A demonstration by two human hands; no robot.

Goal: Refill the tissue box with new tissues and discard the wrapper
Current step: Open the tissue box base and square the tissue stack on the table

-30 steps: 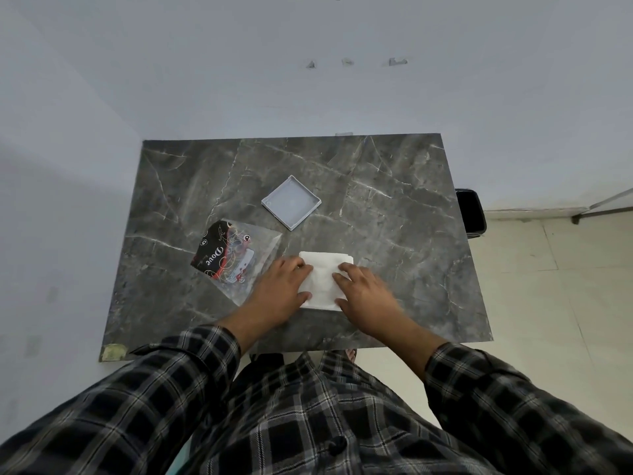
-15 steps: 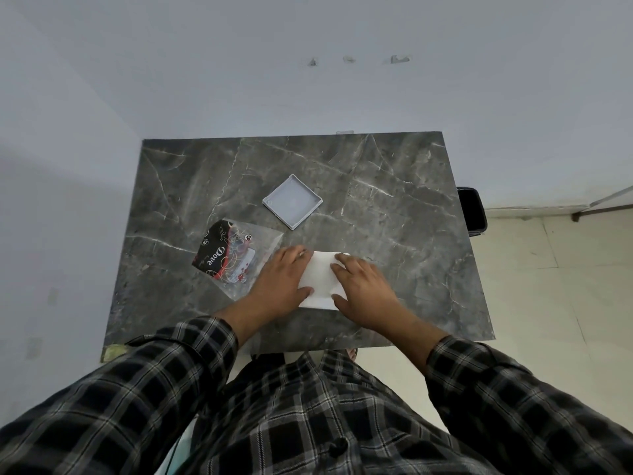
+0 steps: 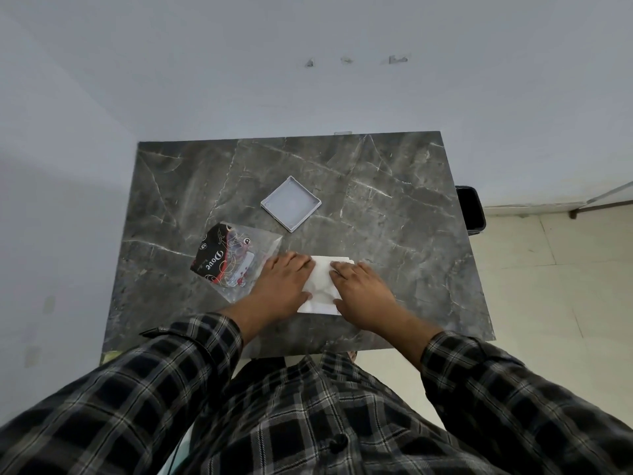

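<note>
Tissue stack (image 3: 320,286) lies under left hand (image 3: 282,284) and right hand (image 3: 363,291), palms flat, fingers spread, no grip closed.

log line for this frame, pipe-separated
phase: pressing tissues | left hand + right hand flat on tissue stack | wrapper beside left hand | tray empty

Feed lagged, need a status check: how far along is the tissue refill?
Done: the wrapper lies empty on the table, tissues out. In hand: both hands, left and right, press flat on the tissues. Left: tissues into the open white box, wrapper into the black bin.
</note>
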